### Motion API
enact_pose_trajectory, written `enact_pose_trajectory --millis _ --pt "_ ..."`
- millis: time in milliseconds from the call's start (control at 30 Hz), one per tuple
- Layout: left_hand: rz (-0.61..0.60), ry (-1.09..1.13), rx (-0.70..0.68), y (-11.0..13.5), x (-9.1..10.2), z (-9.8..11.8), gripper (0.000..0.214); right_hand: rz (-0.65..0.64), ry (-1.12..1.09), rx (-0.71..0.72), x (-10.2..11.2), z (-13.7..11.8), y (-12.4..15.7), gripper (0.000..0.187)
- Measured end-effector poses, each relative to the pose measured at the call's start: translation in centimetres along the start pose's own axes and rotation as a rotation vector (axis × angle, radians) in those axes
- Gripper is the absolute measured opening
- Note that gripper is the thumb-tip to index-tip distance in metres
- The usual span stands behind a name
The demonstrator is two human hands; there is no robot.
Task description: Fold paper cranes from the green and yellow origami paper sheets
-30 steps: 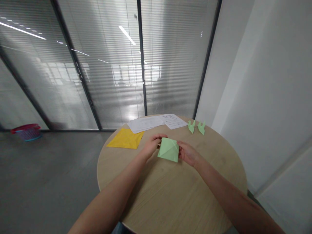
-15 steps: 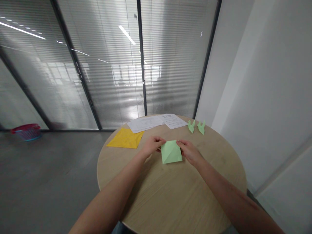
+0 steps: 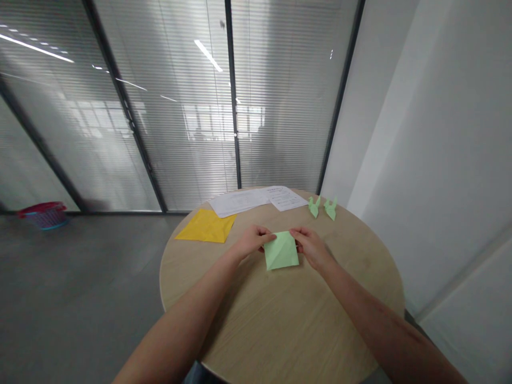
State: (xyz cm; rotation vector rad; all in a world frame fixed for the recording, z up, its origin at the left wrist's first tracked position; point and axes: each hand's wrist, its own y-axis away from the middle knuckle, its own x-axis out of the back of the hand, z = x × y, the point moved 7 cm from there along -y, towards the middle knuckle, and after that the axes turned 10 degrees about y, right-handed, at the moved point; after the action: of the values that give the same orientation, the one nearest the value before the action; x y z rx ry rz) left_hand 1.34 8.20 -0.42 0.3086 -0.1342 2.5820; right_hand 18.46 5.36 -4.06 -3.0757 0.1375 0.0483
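A folded square of light green paper (image 3: 282,252) with a diagonal crease is held between both hands over the middle of the round table. My left hand (image 3: 256,241) pinches its upper left corner, thumb on top and the other fingers partly hidden behind it. At the upper right corner, my right hand (image 3: 310,246) grips the same paper between thumb and fingers. Two folded green paper cranes, a left one (image 3: 314,207) and a right one (image 3: 330,209), stand beyond my right hand near the far edge.
On the round wooden table (image 3: 296,325), a yellow folded paper or envelope (image 3: 208,226) lies at the left. White printed sheets (image 3: 240,202) overlap at the back. Glass panels with blinds stand behind, a white wall (image 3: 448,160) at the right. A red and blue basket (image 3: 45,216) sits on the floor.
My left thumb has slid slightly right onto the top of the green paper. The paper stays in nearly the same place, still held by both hands.
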Motion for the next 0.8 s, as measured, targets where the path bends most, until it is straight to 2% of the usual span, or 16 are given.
enact_pose_trajectory --millis 133,267,367,467,533,667,800 --pt "-0.03 -0.02 0.003 0.1 -0.4 0.0 0.033 0.034 0.008 0.0 0.3 0.1 -0.1 0.023" --pt "-0.037 0.005 0.029 0.0 -0.3 -0.4 0.036 0.039 -0.024 0.012 0.5 0.3 -0.5 0.025" --pt "0.038 0.059 0.022 -0.2 0.4 -0.5 0.037 -0.027 -0.038 0.01 0.3 0.5 -0.8 0.033" --pt "0.125 0.091 0.014 -0.3 1.3 -0.5 0.037 -0.131 0.03 -0.004 -0.2 0.8 -0.8 0.038" --pt "0.14 0.099 0.026 -0.3 1.5 -0.6 0.037 -0.164 0.089 -0.017 -0.3 1.1 -0.7 0.037" --pt "0.025 0.048 0.023 -0.2 0.9 -0.5 0.036 -0.168 0.217 -0.025 -0.4 1.2 -0.5 0.032" --pt "-0.038 -0.063 -0.038 -0.1 0.3 -0.2 0.038 -0.24 0.311 -0.02 -1.2 0.9 0.0 0.031"
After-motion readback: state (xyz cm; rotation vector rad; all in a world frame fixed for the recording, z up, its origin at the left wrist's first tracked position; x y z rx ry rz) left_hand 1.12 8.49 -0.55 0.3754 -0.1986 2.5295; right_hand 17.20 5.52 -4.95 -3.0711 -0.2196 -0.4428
